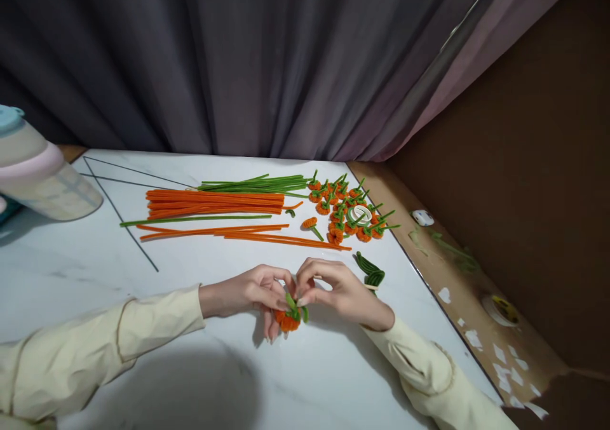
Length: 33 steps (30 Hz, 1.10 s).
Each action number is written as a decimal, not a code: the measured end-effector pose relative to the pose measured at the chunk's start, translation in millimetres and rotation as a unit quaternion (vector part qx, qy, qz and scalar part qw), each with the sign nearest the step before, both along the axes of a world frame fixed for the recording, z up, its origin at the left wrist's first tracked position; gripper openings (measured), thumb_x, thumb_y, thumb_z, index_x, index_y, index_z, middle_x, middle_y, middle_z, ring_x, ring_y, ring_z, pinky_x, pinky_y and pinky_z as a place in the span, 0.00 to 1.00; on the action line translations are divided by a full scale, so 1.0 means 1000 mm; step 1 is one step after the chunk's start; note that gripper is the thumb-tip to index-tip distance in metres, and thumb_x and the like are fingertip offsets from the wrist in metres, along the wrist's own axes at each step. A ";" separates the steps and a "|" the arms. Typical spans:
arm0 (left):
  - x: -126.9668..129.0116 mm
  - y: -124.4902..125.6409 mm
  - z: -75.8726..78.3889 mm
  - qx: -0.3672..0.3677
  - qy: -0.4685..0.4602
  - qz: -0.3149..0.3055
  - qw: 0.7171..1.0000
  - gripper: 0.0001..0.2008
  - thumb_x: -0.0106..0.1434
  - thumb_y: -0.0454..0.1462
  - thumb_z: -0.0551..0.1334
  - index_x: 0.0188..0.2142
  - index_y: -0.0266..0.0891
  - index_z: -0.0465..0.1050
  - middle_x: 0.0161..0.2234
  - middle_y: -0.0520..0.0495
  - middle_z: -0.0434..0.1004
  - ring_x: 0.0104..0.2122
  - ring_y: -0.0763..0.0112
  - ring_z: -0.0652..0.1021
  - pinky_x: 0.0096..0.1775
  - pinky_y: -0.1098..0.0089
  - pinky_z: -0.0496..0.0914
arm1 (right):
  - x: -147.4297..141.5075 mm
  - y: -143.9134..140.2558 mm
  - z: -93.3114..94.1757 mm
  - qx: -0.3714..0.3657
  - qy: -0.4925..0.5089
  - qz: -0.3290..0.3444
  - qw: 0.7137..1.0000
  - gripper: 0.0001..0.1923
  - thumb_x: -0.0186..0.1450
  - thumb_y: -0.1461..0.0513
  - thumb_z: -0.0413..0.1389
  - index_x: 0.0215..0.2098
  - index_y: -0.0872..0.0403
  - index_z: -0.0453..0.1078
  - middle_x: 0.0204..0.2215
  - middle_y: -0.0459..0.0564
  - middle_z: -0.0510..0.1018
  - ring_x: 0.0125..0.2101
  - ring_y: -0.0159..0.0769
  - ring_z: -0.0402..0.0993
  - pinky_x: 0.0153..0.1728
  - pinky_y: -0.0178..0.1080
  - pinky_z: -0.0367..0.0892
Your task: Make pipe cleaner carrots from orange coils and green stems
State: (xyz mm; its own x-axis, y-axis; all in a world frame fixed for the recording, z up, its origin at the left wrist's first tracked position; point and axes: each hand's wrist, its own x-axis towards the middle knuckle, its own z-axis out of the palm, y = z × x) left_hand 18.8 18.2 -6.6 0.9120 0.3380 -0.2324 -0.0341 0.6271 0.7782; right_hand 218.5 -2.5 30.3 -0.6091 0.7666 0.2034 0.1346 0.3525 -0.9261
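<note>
Between both hands, low over the white table point(200, 366), is a small orange pipe-cleaner pumpkin point(288, 322) with green pieces at its top. My left hand point(260, 293) closes on it from the left, thumb near the green stem and some fingers beneath. From the right, my right hand point(331, 290) pinches at the green pipe-cleaner part point(291, 302) with thumb and forefinger. Beyond the hands lie a bundle of orange pipe cleaners point(214, 204), a bundle of green pipe cleaners point(257, 183) and several finished orange pumpkins point(336, 234) with green stems.
A pale bottle point(52, 185) stands at the far left. A roll of tape point(359, 215) rests among the pumpkins. Dark green leaf-shaped pieces point(370, 269) lie beyond my right wrist. Along the brown right edge are paper scraps point(473, 338) and another tape roll point(500, 310). A grey curtain point(238, 61) hangs behind.
</note>
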 end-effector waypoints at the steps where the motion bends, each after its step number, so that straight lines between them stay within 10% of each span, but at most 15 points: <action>1: -0.001 0.000 0.000 -0.009 -0.004 -0.004 1.000 0.11 0.55 0.35 0.66 0.35 0.33 0.67 0.21 0.45 0.78 0.14 0.70 0.76 0.16 0.78 0.67 | 0.004 0.002 0.000 -0.031 0.011 0.019 0.999 0.10 0.62 0.58 0.59 0.29 0.58 0.70 0.28 0.48 0.72 0.28 0.30 0.67 0.32 0.33 0.64; 9: -0.001 0.001 0.001 -0.023 -0.016 -0.008 1.000 0.11 0.54 0.35 0.67 0.34 0.34 0.67 0.22 0.44 0.78 0.15 0.68 0.76 0.15 0.77 0.66 | 0.007 0.000 -0.010 -0.100 0.042 0.073 0.991 0.11 0.59 0.59 0.62 0.26 0.59 0.71 0.28 0.49 0.72 0.30 0.30 0.69 0.33 0.33 0.65; 33: -0.003 -0.012 0.008 0.184 0.043 0.118 0.975 0.13 0.59 0.40 0.64 0.38 0.36 0.62 0.28 0.48 0.75 0.27 0.69 0.78 0.31 0.69 0.73 | 0.007 -0.015 -0.011 0.098 -0.044 -0.062 0.992 0.08 0.67 0.61 0.53 0.32 0.57 0.68 0.30 0.52 0.74 0.28 0.30 0.70 0.29 0.32 0.67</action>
